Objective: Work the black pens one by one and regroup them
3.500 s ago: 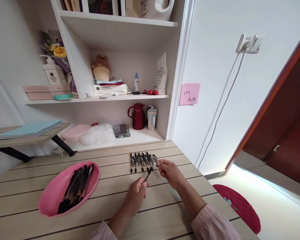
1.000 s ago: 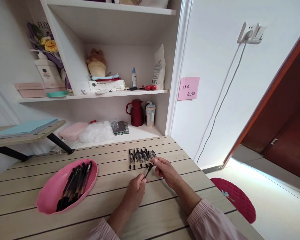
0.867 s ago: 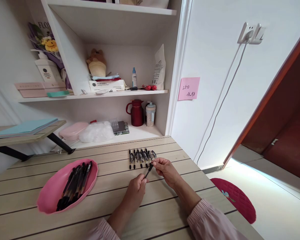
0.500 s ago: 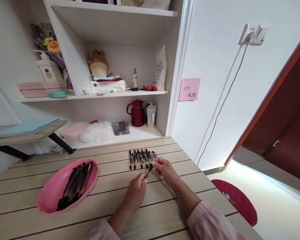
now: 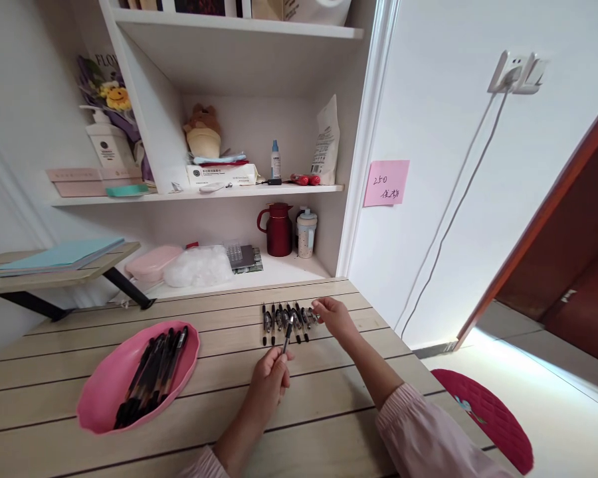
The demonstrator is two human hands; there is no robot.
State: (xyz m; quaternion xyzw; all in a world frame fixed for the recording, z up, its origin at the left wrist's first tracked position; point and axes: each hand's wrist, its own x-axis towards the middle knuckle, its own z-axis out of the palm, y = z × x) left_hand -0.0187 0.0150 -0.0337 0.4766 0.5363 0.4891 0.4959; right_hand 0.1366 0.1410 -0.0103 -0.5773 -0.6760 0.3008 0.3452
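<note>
Lower centre: the left hand (image 5: 269, 382) keeps its fingers closed around the near end of a black pen (image 5: 287, 336), which now points more steeply up the frame. Counter (image 5: 224, 372) surface separates this hand from the pink tray (image 5: 99, 388), lower left. Right of centre: the right hand (image 5: 335, 320), previously at the pen's far end, is now apart from it, fingers drawn together just beside the pen row's (image 5: 273, 328) right end; whether they grip anything cannot be told. The counter's slanting edge lies farther right; the white shelf unit (image 5: 204, 196) stands beyond.
</note>
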